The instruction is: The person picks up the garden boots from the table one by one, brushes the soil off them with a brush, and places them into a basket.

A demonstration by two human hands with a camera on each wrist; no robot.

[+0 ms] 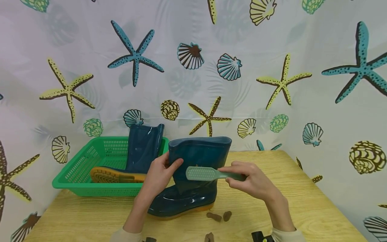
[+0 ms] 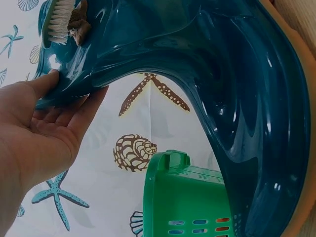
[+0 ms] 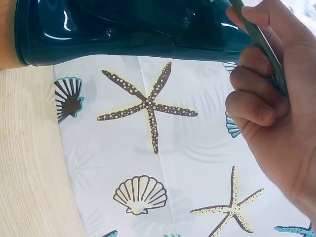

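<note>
A glossy dark blue rubber boot (image 1: pixel 196 151) stands on the table, its toe to the left and its shaft up. My left hand (image 1: pixel 160 171) grips the shaft's left edge below the rim, thumb on the near side and fingers behind. In my right hand (image 1: pixel 252 178) is the handle of a pale green scrub brush (image 1: pixel 201 173), held level across the shaft. Its white bristles (image 2: pixel 60 22) face the boot in the left wrist view, close beside a brown lump (image 2: pixel 79 22) on the rubber. The right wrist view shows fingers curled round the brush handle.
A green plastic basket (image 1: pixel 96 185) stands at the left with a second blue boot (image 1: pixel 143 148), its tan sole partly facing me. Several brown pieces (image 1: pixel 214 216) lie on the wooden table (image 1: pixel 260 215) near the boot. A patterned curtain (image 1: pixel 193 87) hangs behind.
</note>
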